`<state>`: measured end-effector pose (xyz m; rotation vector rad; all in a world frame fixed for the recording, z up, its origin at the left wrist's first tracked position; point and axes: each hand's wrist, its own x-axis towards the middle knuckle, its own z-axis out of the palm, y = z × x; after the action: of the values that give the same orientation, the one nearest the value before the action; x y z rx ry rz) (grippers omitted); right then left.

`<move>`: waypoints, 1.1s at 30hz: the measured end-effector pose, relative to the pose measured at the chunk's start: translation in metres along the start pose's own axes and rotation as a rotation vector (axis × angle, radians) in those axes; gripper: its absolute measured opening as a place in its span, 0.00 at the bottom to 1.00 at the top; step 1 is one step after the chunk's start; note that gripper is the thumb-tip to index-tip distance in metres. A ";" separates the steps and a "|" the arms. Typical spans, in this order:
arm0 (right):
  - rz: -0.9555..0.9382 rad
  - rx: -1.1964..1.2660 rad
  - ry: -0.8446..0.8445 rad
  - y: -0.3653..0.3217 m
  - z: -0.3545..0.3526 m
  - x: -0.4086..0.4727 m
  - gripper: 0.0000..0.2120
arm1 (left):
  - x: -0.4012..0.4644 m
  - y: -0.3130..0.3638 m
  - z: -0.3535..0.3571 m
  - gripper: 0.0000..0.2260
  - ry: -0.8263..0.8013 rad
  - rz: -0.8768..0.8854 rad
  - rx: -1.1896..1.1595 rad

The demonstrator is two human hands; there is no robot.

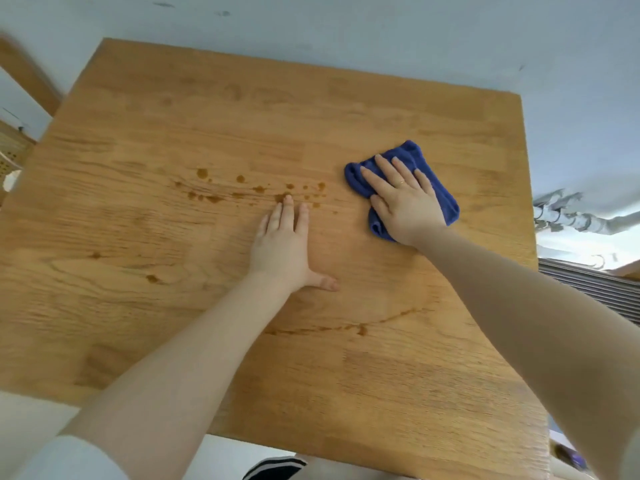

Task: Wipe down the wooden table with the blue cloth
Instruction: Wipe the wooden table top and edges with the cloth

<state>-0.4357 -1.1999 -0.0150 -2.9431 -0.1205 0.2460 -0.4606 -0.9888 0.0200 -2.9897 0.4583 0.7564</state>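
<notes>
The wooden table (173,289) fills most of the head view. Brown liquid spots (242,188) are scattered across its middle, and a thin brown streak (346,328) runs nearer to me. The folded blue cloth (446,199) lies on the right half of the table. My right hand (401,199) presses flat on the cloth with straight, spread fingers and covers most of it. My left hand (284,247) rests flat on the bare wood beside the spots, fingers straight, thumb out to the right.
A pale floor surrounds the table. A wooden chair back (24,74) and a woven basket (10,150) stand off the table's left edge. Grey pipes (571,216) and a ribbed metal panel (595,289) lie beyond the right edge.
</notes>
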 end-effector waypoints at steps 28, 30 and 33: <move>-0.402 -0.030 -0.079 -0.060 0.014 -0.014 0.28 | -0.009 -0.022 -0.023 0.43 -0.009 -0.115 -0.209; -0.412 -0.006 -0.063 -0.056 0.011 0.001 0.27 | -0.011 -0.028 -0.024 0.41 -0.002 -0.067 -0.194; -0.232 0.024 -0.009 -0.062 0.011 0.036 0.22 | -0.016 -0.041 -0.021 0.37 0.043 -0.042 -0.182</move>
<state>-0.4062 -1.1340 -0.0194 -2.8705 -0.4530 0.2247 -0.4529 -0.9473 0.0440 -3.1780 0.3437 0.7717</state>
